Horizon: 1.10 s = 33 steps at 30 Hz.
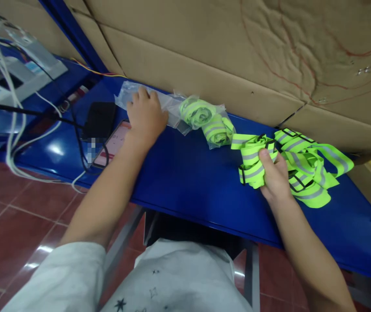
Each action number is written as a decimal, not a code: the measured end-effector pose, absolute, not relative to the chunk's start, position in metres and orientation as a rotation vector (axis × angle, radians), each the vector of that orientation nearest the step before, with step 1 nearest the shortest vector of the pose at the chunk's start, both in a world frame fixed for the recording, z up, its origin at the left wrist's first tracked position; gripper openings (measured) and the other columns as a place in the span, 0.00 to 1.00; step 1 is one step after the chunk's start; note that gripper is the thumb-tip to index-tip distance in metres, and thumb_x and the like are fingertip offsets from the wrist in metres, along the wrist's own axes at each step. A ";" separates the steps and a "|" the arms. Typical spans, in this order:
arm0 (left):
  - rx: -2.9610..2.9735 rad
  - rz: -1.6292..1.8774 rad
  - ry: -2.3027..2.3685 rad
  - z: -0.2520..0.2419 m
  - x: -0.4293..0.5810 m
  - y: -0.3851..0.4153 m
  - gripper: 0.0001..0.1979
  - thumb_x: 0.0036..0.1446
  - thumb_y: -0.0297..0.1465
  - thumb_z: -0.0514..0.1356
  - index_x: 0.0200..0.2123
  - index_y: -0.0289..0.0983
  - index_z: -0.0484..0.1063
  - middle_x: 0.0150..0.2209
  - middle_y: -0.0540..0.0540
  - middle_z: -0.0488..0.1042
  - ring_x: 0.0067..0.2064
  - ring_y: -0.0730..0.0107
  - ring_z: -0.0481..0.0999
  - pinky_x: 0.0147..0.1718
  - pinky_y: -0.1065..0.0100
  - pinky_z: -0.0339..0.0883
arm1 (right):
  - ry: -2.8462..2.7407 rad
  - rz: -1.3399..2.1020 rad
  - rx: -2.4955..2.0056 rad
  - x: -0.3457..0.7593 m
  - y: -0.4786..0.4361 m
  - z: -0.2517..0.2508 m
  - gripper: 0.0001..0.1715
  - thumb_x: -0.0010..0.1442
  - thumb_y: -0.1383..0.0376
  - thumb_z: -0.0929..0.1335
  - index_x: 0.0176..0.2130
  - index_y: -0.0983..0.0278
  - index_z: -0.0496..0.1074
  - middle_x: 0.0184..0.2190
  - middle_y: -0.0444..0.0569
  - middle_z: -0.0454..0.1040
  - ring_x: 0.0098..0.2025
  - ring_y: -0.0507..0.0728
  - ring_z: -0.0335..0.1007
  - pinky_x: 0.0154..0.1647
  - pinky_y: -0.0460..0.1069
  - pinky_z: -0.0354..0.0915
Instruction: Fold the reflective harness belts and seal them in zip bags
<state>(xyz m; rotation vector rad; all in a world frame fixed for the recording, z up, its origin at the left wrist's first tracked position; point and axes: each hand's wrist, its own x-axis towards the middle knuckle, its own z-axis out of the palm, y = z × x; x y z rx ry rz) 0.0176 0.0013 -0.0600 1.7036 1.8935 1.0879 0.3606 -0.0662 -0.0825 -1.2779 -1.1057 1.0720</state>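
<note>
My right hand point(276, 173) grips a folded bundle of neon-yellow reflective strap point(253, 159) with grey stripes and black buckles, the thumb pressed on its front. Beside it lies a loose pile of the same reflective straps point(311, 167). My left hand point(146, 110) rests on clear plastic bags point(172, 106) at the back of the blue table, its thumb apart from the fingers. The fingertips bend down on the plastic and are partly hidden. Between my hands sit rolled reflective straps point(198, 112) in clear bags.
A phone point(115, 145) with a lit screen and a black box-like device point(99, 120) lie left of my left arm. White cables point(11, 117) and black cords run over the table's left end. Cardboard point(185, 65) stands along the back of the blue table point(188, 182).
</note>
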 end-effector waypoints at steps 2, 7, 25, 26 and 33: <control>1.604 1.000 1.911 -0.063 0.001 0.008 0.25 0.60 0.53 0.57 0.51 0.41 0.69 0.50 0.51 0.68 0.67 0.51 0.45 0.67 0.55 0.35 | -1.111 1.111 -1.274 0.358 -0.068 -0.083 0.29 0.55 0.43 0.78 0.45 0.58 0.73 0.39 0.47 0.83 0.38 0.59 0.83 0.38 0.54 0.81; 1.733 0.944 1.946 -0.040 0.021 -0.008 0.16 0.62 0.48 0.58 0.45 0.44 0.69 0.43 0.49 0.68 0.61 0.53 0.52 0.60 0.56 0.44 | -1.068 1.169 -1.262 0.358 -0.071 -0.076 0.33 0.50 0.41 0.80 0.44 0.58 0.73 0.38 0.46 0.83 0.38 0.59 0.83 0.40 0.55 0.81; 2.199 0.551 1.048 -0.072 0.154 -0.086 0.07 0.72 0.34 0.57 0.42 0.37 0.70 0.28 0.53 0.77 0.28 0.73 0.77 0.29 0.72 0.62 | -1.666 1.439 -1.610 0.390 -0.067 -0.059 0.29 0.48 0.49 0.81 0.43 0.62 0.76 0.37 0.44 0.80 0.39 0.56 0.75 0.38 0.49 0.72; 2.288 0.496 0.994 -0.066 0.150 -0.087 0.09 0.72 0.37 0.58 0.44 0.37 0.71 0.30 0.52 0.79 0.30 0.71 0.79 0.30 0.72 0.65 | -1.691 1.422 -1.616 0.390 -0.066 -0.061 0.29 0.49 0.49 0.80 0.43 0.61 0.75 0.36 0.44 0.79 0.39 0.57 0.75 0.38 0.49 0.72; 3.001 0.321 0.785 -0.051 0.121 -0.065 0.62 0.47 0.50 0.77 0.76 0.36 0.51 0.75 0.27 0.55 0.75 0.33 0.57 0.72 0.36 0.51 | -1.857 1.329 -1.560 0.392 -0.067 -0.072 0.31 0.52 0.45 0.78 0.46 0.60 0.74 0.41 0.45 0.81 0.44 0.60 0.77 0.44 0.53 0.73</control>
